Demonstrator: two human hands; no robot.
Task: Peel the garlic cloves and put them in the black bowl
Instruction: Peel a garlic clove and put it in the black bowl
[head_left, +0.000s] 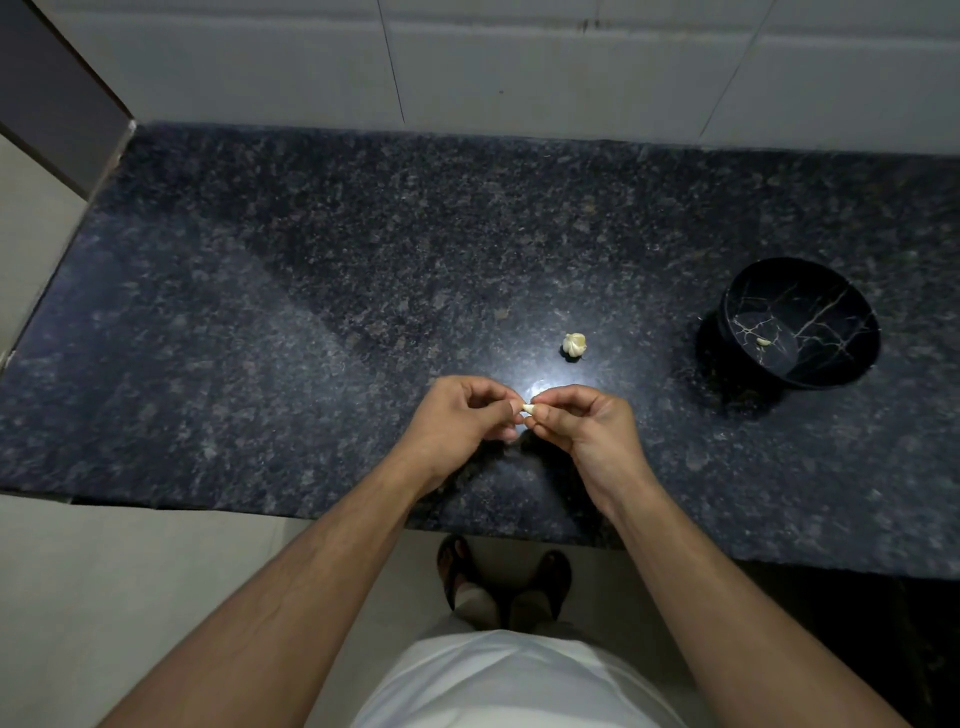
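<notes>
White shirt front fills the bottom of our view, and past it we can see two feet in dark sandals on the pale floor. Both our bare forearms reach up over the near edge of the dark speckled counter.

Our left hand and right hand meet over the counter, just in from the near edge. Between them there's one small pale garlic clove; fingers and thumb of both hands are curled in and pinching it from either side, left hand on its left end, right hand on its right. Can't really tell how much skin is on it, it's too small.

Just beyond the hands, a bit to the right, the rest of the garlic bulb sits on the counter by itself, next to a bright glare spot. Well off to the right is the black bowl, with pale marble-like veins inside. One small pale clove lies on the bottom of it.

White wall tiles run along the back of the counter.
</notes>
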